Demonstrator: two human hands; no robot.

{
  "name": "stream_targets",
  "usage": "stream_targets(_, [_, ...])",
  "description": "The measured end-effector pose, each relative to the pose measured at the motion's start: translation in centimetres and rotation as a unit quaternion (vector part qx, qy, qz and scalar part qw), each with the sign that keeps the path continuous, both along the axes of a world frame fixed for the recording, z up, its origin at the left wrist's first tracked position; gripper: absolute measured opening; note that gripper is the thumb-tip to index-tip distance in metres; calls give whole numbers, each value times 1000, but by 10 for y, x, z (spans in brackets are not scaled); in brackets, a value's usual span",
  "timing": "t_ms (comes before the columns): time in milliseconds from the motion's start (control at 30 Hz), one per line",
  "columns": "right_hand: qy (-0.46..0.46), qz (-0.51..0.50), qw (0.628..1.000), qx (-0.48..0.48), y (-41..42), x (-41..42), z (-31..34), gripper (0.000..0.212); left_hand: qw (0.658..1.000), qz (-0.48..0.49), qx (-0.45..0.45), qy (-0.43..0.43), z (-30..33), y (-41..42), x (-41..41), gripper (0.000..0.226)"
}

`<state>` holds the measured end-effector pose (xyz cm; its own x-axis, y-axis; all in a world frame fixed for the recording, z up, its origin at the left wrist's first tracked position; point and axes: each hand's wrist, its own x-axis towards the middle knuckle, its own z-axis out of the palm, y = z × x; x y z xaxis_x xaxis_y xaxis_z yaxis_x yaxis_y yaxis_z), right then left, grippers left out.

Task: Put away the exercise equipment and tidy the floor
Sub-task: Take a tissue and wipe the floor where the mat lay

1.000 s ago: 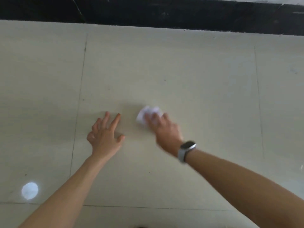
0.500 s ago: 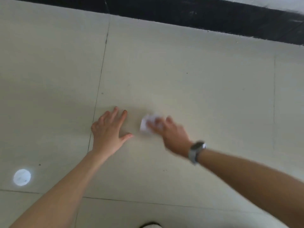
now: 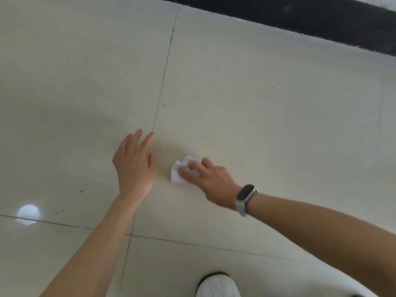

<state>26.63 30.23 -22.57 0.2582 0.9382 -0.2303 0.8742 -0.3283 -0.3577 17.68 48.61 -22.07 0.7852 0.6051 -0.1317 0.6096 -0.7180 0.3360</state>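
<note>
A crumpled white tissue lies pressed on the cream tiled floor, near the middle of the view. My right hand, with a watch on its wrist, lies on top of the tissue with its fingers curled over it. My left hand rests flat on the floor a short way left of the tissue, fingers together and holding nothing. No exercise equipment is in view.
A black band runs along the floor's far edge at the top right. A white shoe tip shows at the bottom. A round bright reflection sits on the tiles at the lower left.
My right hand has slid the tissue a little toward me and to the left on the floor. The view has tilted down and shifted, and the shoe has come into sight.
</note>
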Motion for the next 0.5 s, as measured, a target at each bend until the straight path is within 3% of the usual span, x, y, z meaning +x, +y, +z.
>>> stream_targets(67, [-3,162,987,-1,-36,-46,0,49,995,-7,-41,91,-4,0,-14,50])
stream_targets(133, [-1,208,978,2,-39,-34,1,53,992,-38,-40,116,-12,3,-26,53])
stream_targets(233, [-67,60,996,27,7,26,9,55,994,-44,-34,92,-19,6,-31,48])
stream_targets(300, [-90,-99,991,4,42,61,13,61,996,-26,-50,69,-18,5,-32,50])
stream_targets(367, [-85,-174,980,-40,63,65,6,65,997,5,-68,34,-17,6,-33,49])
stream_targets(433, [-58,-113,992,-22,61,35,3,61,994,37,-100,3,-16,10,-33,54])
stream_targets(500, [-40,86,996,4,25,-16,-4,51,994,47,-101,-6,-12,13,-33,52])
